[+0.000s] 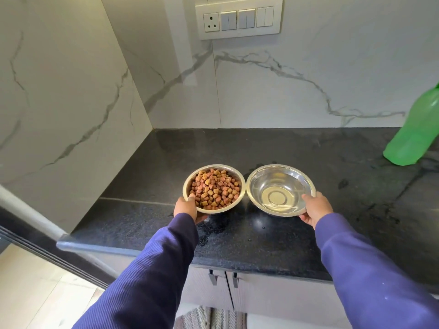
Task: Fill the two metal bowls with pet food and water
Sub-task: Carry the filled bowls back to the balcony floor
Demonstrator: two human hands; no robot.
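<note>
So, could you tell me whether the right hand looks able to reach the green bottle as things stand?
Probably not yet: the right hand grips the water bowl. The counter towards the green bottle looks bare.

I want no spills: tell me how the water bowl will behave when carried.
The water bowl is wide and shallow, so the water probably sloshes over if tilted. Smooth steel gripped at one rim by the right hand may slip.

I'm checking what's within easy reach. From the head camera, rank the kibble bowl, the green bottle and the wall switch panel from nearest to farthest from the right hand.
From the right hand, which grips the water bowl:
1. Kibble bowl, to its left, held by the left hand.
2. Green bottle, far right on the counter.
3. Switch panel, up on the back wall.
</note>
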